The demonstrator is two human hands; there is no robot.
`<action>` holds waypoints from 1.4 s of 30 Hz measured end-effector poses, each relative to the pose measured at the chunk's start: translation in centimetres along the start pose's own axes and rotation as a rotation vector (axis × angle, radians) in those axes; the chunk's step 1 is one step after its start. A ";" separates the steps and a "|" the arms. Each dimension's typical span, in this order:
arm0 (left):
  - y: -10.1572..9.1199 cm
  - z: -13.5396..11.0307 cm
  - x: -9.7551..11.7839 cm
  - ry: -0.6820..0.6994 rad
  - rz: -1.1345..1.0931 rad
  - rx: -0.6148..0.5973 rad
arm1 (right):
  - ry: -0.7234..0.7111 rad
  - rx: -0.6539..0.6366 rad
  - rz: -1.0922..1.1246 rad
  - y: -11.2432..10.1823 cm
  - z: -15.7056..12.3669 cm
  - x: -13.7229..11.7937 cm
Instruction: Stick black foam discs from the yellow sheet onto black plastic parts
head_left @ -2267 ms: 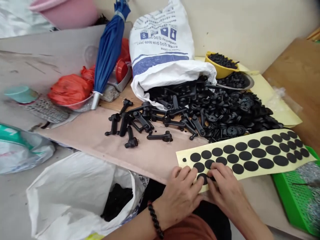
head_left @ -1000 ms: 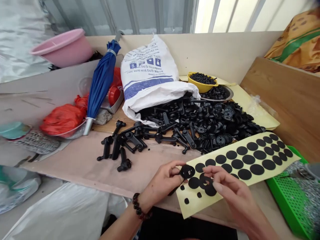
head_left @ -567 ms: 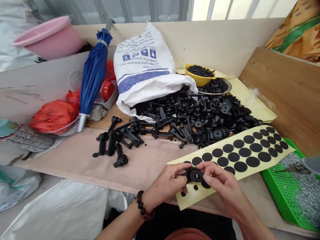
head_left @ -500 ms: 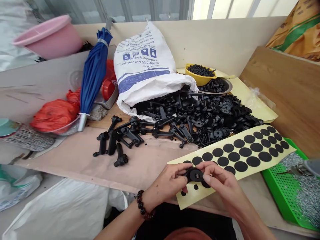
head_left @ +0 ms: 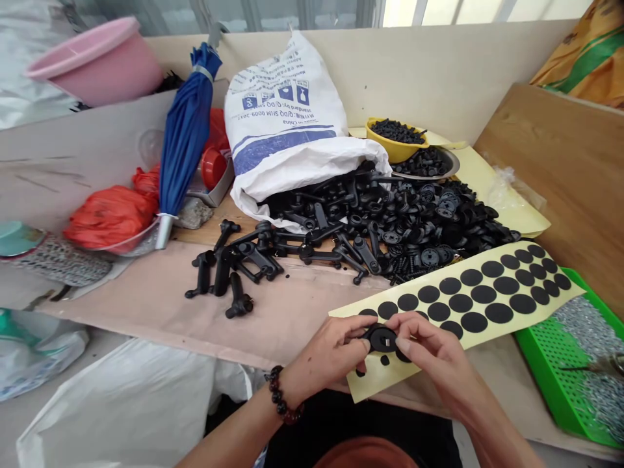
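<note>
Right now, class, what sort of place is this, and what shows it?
Probably a small assembly workshop: black parts spill from a white sack, a yellow sheet bears round black discs, and a green basket holds many small silvery pieces.

We get soft, fairly bright light over the bench [head_left: 292, 312], brightest at the washed-out panes [head_left: 448, 12] top right, with faint shadows. Detail sinks in the black heap [head_left: 414, 211], and we catch one small glint on the held part [head_left: 379, 339]. The stickers [head_left: 483, 294] look crisp on their sheet [head_left: 369, 388]. Toward the edges we see softness: the basin [head_left: 107, 78] looks stretched, the tool [head_left: 607, 364] blurred.
</note>
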State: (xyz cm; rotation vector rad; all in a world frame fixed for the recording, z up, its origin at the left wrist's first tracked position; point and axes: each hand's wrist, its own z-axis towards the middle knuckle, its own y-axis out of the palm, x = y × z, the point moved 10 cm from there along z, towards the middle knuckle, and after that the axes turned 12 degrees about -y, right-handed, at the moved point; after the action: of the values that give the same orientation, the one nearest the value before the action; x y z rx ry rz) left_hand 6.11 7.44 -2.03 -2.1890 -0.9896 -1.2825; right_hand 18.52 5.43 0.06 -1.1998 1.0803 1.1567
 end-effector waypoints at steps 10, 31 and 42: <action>-0.1 -0.4 0.6 0.045 0.075 0.049 | 0.000 -0.012 -0.028 0.2 0.1 -0.1; -2.2 -2.9 -0.1 0.154 0.043 0.313 | 0.164 -0.053 0.226 2.2 -1.0 2.1; -2.1 -4.2 0.1 0.151 -0.183 0.318 | 0.012 -0.023 0.006 2.4 -0.8 1.0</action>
State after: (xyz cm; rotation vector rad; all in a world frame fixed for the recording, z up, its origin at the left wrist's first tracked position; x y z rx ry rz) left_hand 2.19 6.11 0.07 -1.7710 -1.2590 -1.2489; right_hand 16.28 4.72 -1.22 -1.2238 1.0828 1.1709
